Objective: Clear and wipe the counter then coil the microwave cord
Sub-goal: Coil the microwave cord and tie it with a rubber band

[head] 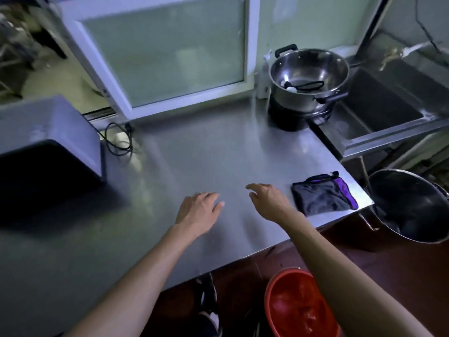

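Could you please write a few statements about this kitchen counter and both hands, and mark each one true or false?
1. The folded dark cloth lies near the counter's right corner. True.
2. The right hand grips the cloth. False: it hovers beside the cloth, fingers loosely curled, holding nothing.
3. The microwave cord lies loose on the counter behind the microwave. True.
4. The steel pot is empty. False: a small black and white item lies inside it.
5. The red basin stands on the counter. False: it sits on the floor below the counter edge.
6. The left hand holds nothing. True.
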{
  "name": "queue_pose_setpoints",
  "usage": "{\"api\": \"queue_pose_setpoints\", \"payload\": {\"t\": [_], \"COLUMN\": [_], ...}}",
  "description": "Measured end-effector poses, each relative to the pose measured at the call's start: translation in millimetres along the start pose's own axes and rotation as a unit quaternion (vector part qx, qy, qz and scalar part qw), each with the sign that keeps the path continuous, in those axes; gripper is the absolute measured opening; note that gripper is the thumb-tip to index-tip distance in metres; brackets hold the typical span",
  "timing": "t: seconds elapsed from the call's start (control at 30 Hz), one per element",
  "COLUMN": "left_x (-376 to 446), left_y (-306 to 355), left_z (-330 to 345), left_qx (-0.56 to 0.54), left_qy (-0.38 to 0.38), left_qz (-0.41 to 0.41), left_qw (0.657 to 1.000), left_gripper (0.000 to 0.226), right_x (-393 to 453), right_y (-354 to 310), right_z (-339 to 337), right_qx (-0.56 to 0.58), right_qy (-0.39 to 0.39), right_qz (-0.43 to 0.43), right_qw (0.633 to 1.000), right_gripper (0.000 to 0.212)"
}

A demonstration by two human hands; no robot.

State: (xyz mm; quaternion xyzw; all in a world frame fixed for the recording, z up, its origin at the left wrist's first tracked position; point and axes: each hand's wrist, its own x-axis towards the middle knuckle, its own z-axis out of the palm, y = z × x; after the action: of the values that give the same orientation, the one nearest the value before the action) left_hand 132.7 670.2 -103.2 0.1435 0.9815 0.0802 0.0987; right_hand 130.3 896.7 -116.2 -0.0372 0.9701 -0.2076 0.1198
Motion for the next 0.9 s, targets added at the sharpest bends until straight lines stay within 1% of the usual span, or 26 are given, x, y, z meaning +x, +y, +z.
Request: {"api": "queue_pose_setpoints", "payload": {"t": [0.2, 0.43, 0.57, 0.7, 0.9], "left_x": [-31, -49, -43, -30, -4], "left_y": [-75, -165, -219, -270, -322], "left_z": [-12, -13, -15, -21, -29], "left_qx": [-0.028, -0.067, -0.095, -0.122, -0.158], "left_qy": [0.041, 0.049, 0.053, 0.069, 0.091], "left_qz": [-0.081, -0.148, -0.168, -0.174, -0.168], "left_qw": [0.995, 0.985, 0.980, 0.975, 0.969], "left_gripper": [0.042, 0.043, 0.045, 0.045, 0.045], "right_x": [34, 72, 98, 127, 168], "right_y": [-76, -158, -200, -243, -285], "right_z": [25, 59, 75, 88, 105], "right_qx": [0.008, -0.013, -0.041, -0.045, 0.004], "right_qy": [-0.039, -0.083, -0.108, -0.122, -0.108], "right_qz": [-0.071, -0.103, -0.103, -0.093, -0.053], "right_qw": [0.997, 0.991, 0.988, 0.987, 0.993], "right_gripper": [0.037, 0.037, 0.038, 0.038, 0.037]}}
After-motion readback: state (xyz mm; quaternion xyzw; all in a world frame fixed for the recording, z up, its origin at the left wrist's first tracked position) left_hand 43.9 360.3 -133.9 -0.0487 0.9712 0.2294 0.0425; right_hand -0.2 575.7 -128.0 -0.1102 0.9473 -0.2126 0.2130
